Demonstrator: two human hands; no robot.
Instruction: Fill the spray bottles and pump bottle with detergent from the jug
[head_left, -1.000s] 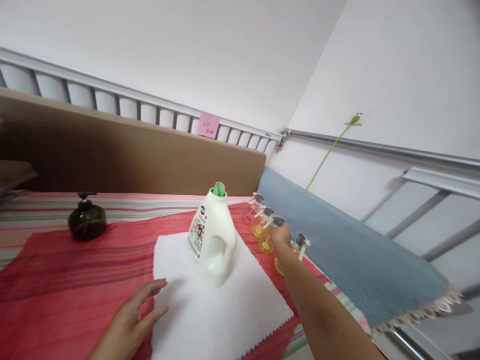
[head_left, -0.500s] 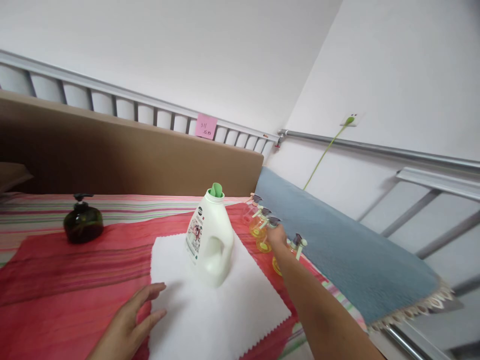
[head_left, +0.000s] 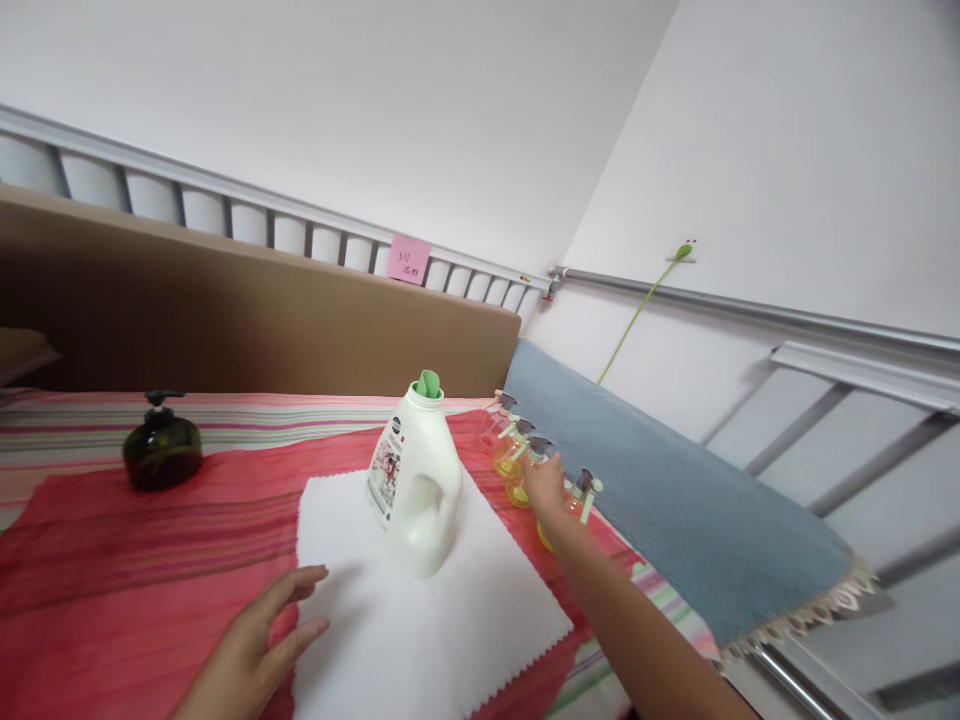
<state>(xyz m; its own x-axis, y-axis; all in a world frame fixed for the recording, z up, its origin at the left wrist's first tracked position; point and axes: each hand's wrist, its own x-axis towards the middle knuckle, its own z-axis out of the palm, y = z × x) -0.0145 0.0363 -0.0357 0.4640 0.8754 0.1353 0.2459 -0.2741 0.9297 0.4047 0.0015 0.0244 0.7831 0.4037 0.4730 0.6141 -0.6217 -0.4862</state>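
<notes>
My right hand point(head_left: 546, 484) is among a row of small clear spray bottles along the right edge of the red cloth. Its fingers are wrapped round a yellow spray bottle point(head_left: 517, 493), partly hidden by the hand. Behind it stand another yellow spray bottle point(head_left: 506, 458) and a pinkish spray bottle point(head_left: 491, 427); one more spray bottle point(head_left: 588, 490) is partly covered by my wrist. In the lower left my left hand point(head_left: 274, 635) hovers with fingers apart, holding nothing. Between the hands a white detergent jug point(head_left: 416, 500), a green spout in its uncapped mouth, stands upright on a white cloth point(head_left: 420, 640).
A dark green pump bottle point(head_left: 163, 450) stands at the left on the red cloth point(head_left: 150, 560). Behind runs a brown board point(head_left: 300, 330) below a white railing with a pink note point(head_left: 409, 259). On the right lies a blue padded surface point(head_left: 675, 490) beside a metal rail.
My right hand has lowered slightly onto the yellow spray bottle. The view has shifted a little; my left hand and the jug look unmoved.
</notes>
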